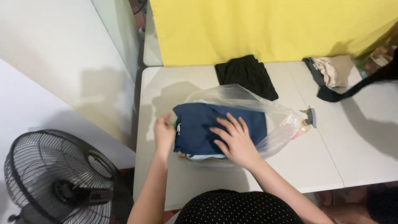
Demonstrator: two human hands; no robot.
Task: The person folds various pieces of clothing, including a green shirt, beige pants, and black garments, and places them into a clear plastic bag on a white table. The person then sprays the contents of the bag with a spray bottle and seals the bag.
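Navy garment (215, 126), folded into a thick rectangle with a small white tag at its left edge, lies at the centre of the frame on a clear plastic bag (269, 112), atop paler folded cloth. The bag billows up behind and to the right of it on the white worktop (331, 157). The right hand (236, 139) rests flat on the garment, fingers spread, gripping nothing. The left hand (163, 132) cups the stack's left edge, fingers curled against it. A black folded cloth (246, 74) lies above the bag, a beige pile (336, 70) at upper right, and a fan (58, 178) stands at lower left.
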